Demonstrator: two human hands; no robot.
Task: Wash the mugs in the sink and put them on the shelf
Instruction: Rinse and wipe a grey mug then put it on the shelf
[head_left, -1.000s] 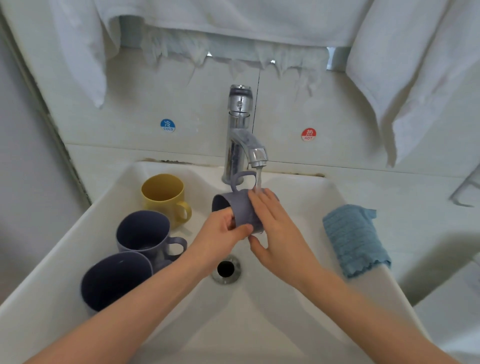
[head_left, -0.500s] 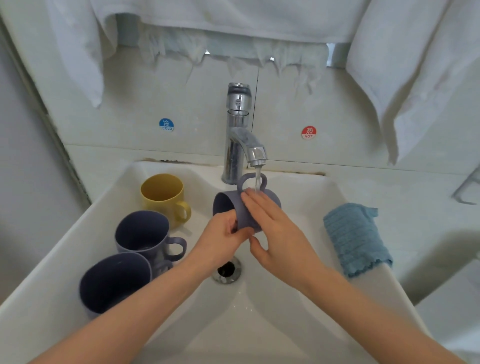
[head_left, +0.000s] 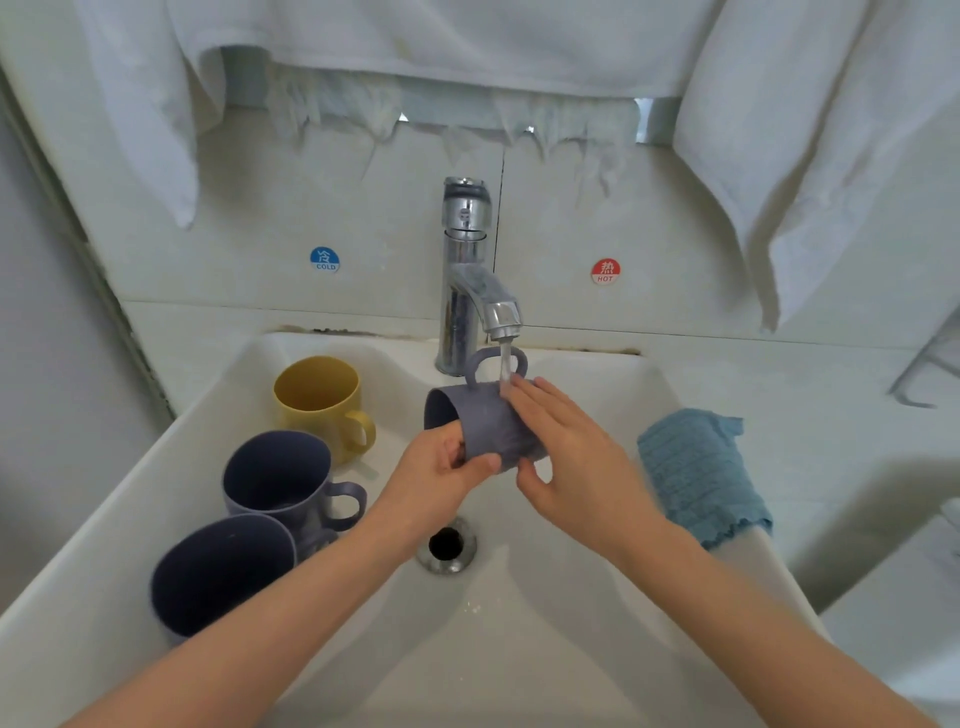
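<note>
Three slate-blue mugs (head_left: 488, 426), one mustard-yellow mug (head_left: 319, 400), a ribbed teal cloth (head_left: 701, 473), white towels (head_left: 810, 130), chrome tap (head_left: 465, 275).

Ahead of me a chrome single-lever tap (head_left: 464, 270) stands against the white tiled wall (head_left: 571, 208), a thin stream of water (head_left: 505, 366) running from its spout. A round blue COLD sticker (head_left: 324, 259) sits left of it, a round red HOT sticker (head_left: 605, 270) right, white towels (head_left: 831, 130) hang above, and a light-blue knitted cloth (head_left: 701, 473) lies at my right.

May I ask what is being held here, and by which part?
The left hand grips a grey mug at its rim; the right hand lies flat on its side.
</note>
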